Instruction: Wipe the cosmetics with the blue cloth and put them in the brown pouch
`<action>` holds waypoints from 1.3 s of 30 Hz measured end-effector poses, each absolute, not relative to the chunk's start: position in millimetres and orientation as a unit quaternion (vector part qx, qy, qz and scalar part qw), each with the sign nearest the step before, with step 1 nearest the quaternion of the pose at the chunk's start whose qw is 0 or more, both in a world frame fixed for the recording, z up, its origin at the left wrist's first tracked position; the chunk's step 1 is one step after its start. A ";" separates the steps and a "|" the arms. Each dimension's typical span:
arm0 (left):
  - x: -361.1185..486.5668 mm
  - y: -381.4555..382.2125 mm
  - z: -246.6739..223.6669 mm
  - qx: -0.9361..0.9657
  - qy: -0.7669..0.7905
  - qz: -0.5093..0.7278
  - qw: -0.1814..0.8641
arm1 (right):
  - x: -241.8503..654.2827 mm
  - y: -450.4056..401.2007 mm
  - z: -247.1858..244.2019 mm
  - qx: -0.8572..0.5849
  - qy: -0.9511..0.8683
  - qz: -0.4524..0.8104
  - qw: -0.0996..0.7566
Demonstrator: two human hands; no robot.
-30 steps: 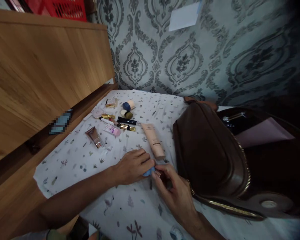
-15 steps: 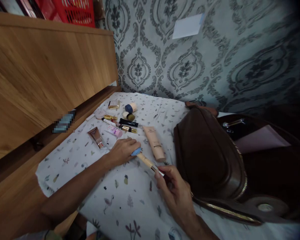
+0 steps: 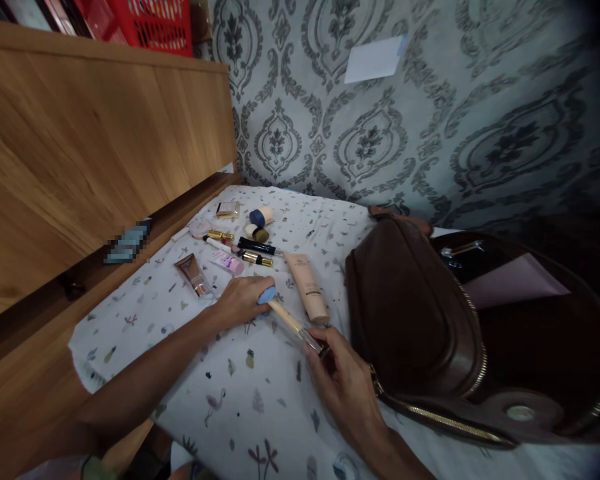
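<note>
Brush (image 3: 291, 322) pale tan and silver; round piece (image 3: 267, 295) blue; cloth (image 3: 280, 427) white, printed with small grey-green plants and flamingo; bag (image 3: 400, 300) dark brown, zip (image 3: 446, 421) gold; large tube (image 3: 307, 287) beige, small tube (image 3: 191, 272) brown; wallpaper (image 3: 305, 87) pale grey, dark damask; cabinet (image 3: 105, 127) honey-brown, grained; basket (image 3: 160, 28) red

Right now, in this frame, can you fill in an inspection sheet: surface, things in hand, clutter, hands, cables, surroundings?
Surface: printed white cloth, slightly creased.
Things in hand: blue item and pale stick with a shiny end; whether joined is unclear.
Clutter: beige tube near the hands; brown tube, black tube, gold case and other small items on the cloth; open brown bag at right, pink item inside.
Hands: left hand grips the blue item; right hand pinches the stick's shiny end.
Cables: nothing seen.
Surroundings: wooden cabinet at left, red basket on top; patterned wall behind, white paper on it.
</note>
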State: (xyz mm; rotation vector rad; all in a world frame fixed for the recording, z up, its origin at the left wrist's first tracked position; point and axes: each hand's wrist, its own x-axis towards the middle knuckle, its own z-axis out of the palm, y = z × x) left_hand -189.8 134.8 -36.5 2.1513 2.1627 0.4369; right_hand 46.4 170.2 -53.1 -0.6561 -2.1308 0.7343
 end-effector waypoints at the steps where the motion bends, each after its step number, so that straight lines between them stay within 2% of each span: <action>1: -189.5 134.9 -37.3 0.704 0.696 0.143 0.024 | 47.0 169.4 -51.7 -0.262 -0.837 0.296 0.378; 8: -186.0 132.3 -40.0 0.751 0.644 0.133 -0.056 | 48.5 163.7 -46.7 -0.296 -0.826 0.348 0.331; 14: -185.0 131.0 -38.2 0.768 0.627 0.119 -0.056 | 48.1 165.4 -51.6 -0.324 -0.794 0.426 0.289; 24: -187.3 131.7 -40.2 0.783 0.612 0.096 -0.059 | 47.2 167.7 -54.9 -0.294 -0.794 0.340 0.409; 32: -164.8 124.5 -36.9 0.778 0.578 0.147 -0.199 | 47.3 168.9 -59.3 -0.332 -0.777 0.354 0.401; 39: -127.7 117.5 -40.2 0.831 0.494 0.204 -0.151 | 46.1 169.9 -60.4 -0.301 -0.790 0.335 0.415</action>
